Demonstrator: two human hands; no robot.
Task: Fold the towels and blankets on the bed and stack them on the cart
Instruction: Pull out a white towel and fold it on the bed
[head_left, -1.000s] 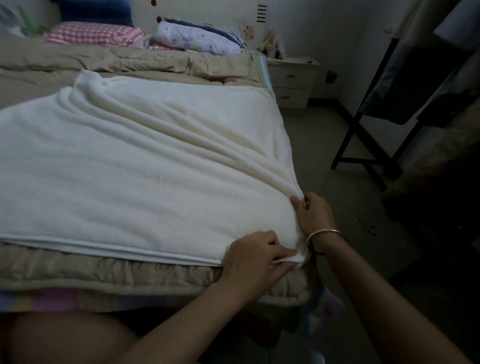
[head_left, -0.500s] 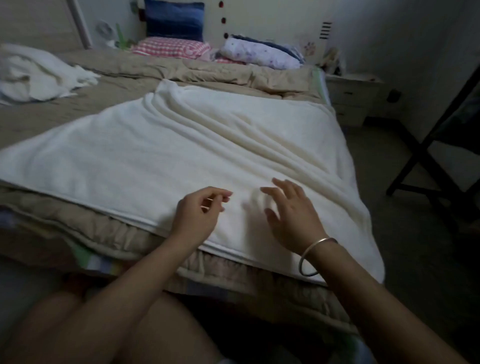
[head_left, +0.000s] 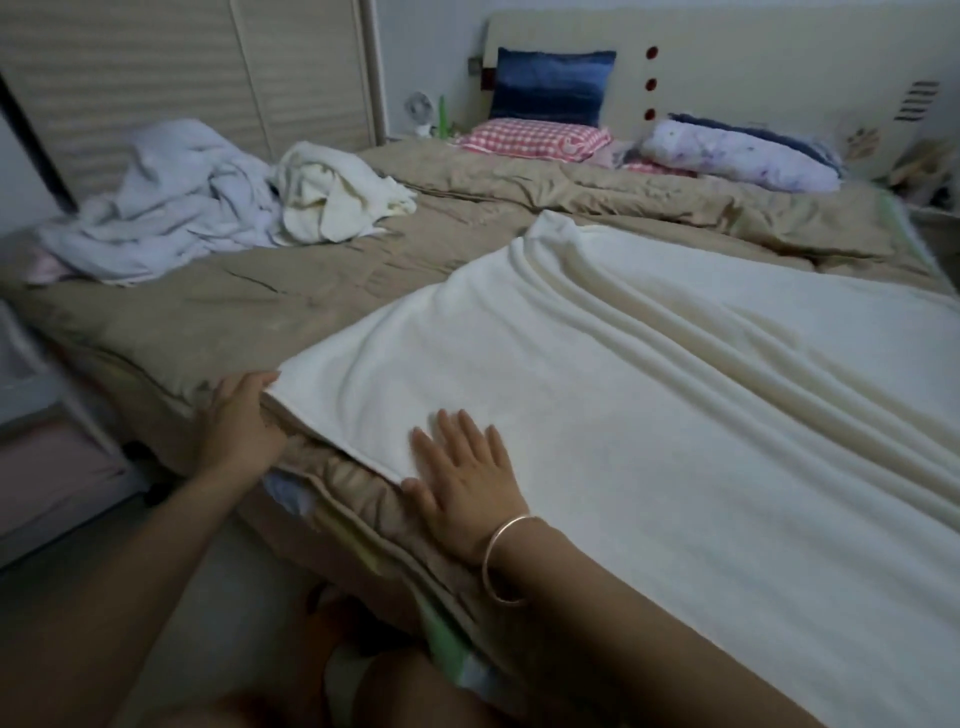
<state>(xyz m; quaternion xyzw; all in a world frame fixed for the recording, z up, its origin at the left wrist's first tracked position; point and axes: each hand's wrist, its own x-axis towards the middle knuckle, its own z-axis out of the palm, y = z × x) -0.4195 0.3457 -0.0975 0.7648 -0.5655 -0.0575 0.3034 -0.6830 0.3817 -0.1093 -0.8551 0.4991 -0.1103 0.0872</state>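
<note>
Both hands have moved off the blanket's (head_left: 649, 415) right corner. The left hand (head_left: 241, 426) is now at the near-left corner (can't tell if it's gripping), and the right hand (head_left: 467, 478) is pressing flat, fingers spread. The blanket is still spread on the bed (head_left: 260, 312), so I'd say squaring up.

Thin metal bangle (head_left: 487, 558), bare forearms (head_left: 649, 623)

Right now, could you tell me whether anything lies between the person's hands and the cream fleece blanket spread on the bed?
Nothing visible does. The right hand lies flat on the cream fleece blanket by its near edge, and the left hand touches the blanket's near left corner; whether it grips there is hidden.
</note>
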